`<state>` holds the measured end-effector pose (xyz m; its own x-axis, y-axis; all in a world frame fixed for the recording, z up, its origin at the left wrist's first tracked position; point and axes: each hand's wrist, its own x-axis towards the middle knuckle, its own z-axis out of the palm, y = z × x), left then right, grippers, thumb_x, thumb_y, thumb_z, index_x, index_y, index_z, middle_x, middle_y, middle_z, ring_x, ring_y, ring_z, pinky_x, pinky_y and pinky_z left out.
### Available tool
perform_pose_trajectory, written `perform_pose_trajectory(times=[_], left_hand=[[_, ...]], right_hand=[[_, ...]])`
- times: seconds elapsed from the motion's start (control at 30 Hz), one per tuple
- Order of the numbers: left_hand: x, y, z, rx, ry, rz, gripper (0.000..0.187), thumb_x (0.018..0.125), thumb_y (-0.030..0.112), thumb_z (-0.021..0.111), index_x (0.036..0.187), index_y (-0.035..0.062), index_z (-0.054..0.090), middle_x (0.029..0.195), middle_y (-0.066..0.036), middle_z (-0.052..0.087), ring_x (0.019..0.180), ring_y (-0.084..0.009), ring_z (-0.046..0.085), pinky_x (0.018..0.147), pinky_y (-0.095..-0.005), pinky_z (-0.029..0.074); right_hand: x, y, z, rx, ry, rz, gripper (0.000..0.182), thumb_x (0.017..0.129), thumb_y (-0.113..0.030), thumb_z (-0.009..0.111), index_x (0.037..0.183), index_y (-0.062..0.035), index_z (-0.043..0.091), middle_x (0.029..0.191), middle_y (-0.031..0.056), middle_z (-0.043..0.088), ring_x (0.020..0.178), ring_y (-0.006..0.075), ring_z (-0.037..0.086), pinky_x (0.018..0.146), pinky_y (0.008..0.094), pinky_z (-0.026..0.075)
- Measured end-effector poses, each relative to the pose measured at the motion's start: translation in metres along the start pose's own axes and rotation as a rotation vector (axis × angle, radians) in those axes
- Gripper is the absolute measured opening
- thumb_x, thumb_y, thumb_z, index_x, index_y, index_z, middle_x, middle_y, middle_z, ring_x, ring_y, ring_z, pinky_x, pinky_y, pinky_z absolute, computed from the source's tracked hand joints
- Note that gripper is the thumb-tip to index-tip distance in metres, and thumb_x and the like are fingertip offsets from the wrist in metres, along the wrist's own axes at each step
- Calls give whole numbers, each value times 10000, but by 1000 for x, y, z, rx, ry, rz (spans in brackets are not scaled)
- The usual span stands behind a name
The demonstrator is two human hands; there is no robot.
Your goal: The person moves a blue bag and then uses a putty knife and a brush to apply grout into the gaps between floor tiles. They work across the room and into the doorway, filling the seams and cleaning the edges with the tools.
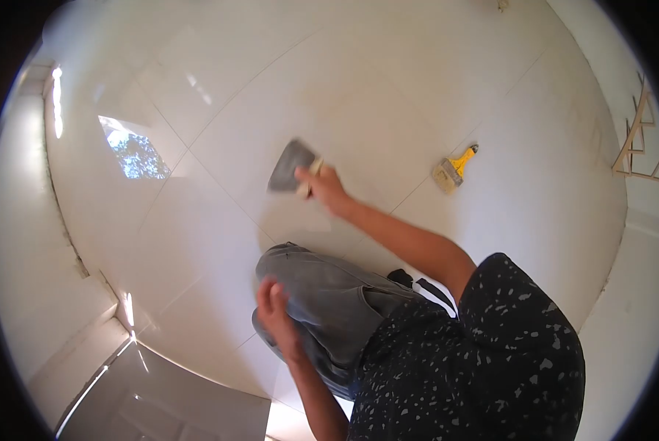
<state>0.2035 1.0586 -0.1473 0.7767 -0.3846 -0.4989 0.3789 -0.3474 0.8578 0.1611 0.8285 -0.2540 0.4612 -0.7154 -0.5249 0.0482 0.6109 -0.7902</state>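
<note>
My right hand (322,187) is wrapped round the pale handle of a wide scraper (291,165). Its grey, broad blade points left and is slightly blurred, close over the glossy tiled floor (359,95). Beside my bent knee in grey trousers (315,275), my left hand (276,309) is raised with its fingers loosely bent and apart, holding nothing. To the right of the scraper lies a flat brush (456,169) with a yellow handle and a dull tan end.
White walls (21,242) border the floor on the left and right. A wooden rack-like frame (642,132) stands at the right edge. A grey panel (175,397) fills the lower left. Thin tile joints cross the floor, and a bright window reflection (135,151) shows on it.
</note>
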Motion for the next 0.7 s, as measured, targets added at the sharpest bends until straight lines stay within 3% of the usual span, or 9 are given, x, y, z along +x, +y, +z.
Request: perform_pose_trajectory(times=[0.17,0.23,0.3,0.33,0.37,0.4,0.47,0.57,0.7], left_hand=[[9,-12,74,92,-333,58,348,886,189,549,1151,-29,486,1025,-122,568,949,-247,576,766,-333,505],[5,-11,86,-430,-153,57,310,866,134,569,1121,-27,496,1006,-120,574,880,-251,598,678,-349,533],[-3,0,65,-425,-117,63,313,861,111,568,1131,-27,491,1017,-133,576,871,-228,599,682,-347,532],[-6,5,46,-415,-71,50,318,856,89,568,1140,-27,486,1027,-147,577,861,-205,599,686,-345,532],[-3,-2,22,-348,-27,106,324,850,89,573,1139,-24,481,1020,-146,578,855,-208,601,673,-337,534],[1,-9,-4,-288,21,165,330,844,89,578,1138,-21,477,1014,-145,579,849,-210,603,661,-329,537],[-4,-4,-43,-274,108,259,388,829,109,599,1163,-26,454,1020,-145,574,853,-224,603,676,-332,533],[-13,-7,-97,-305,293,271,426,828,174,604,1166,-41,460,1015,-149,572,861,-238,601,696,-330,525],[-14,-37,-138,-172,339,313,387,830,181,579,1134,-38,480,993,-124,567,850,-207,579,706,-295,495]], right_hand=[[-120,-11,-6,-253,-317,152,303,836,-330,618,906,-46,542,800,34,579,663,101,555,533,254,477],[-107,21,-73,-116,-373,145,307,860,-308,586,1015,-55,506,922,57,570,764,139,570,599,271,498],[-77,41,-182,-834,88,-58,392,834,-327,602,1036,-12,485,1008,121,558,856,202,569,712,349,496],[-70,65,-234,-1076,700,-298,485,793,-356,631,1076,-1,460,1105,173,506,988,270,523,807,413,454],[-52,84,-300,-1467,1041,-296,572,757,-366,650,1130,6,428,1162,201,449,1100,330,441,858,457,412],[-71,25,-311,-1255,1010,69,642,746,-369,641,1196,15,391,1198,204,415,1123,351,413,873,464,412],[-78,-7,-335,-1129,1118,175,766,703,-387,669,1269,-2,324,1257,194,354,1152,359,387,877,488,411],[-62,3,-359,-879,1005,191,776,683,-344,680,1249,53,327,1163,214,479,1088,388,480,889,470,430],[-45,13,-381,-140,620,186,506,658,-234,731,1030,43,529,899,127,605,820,251,624,611,370,534]])
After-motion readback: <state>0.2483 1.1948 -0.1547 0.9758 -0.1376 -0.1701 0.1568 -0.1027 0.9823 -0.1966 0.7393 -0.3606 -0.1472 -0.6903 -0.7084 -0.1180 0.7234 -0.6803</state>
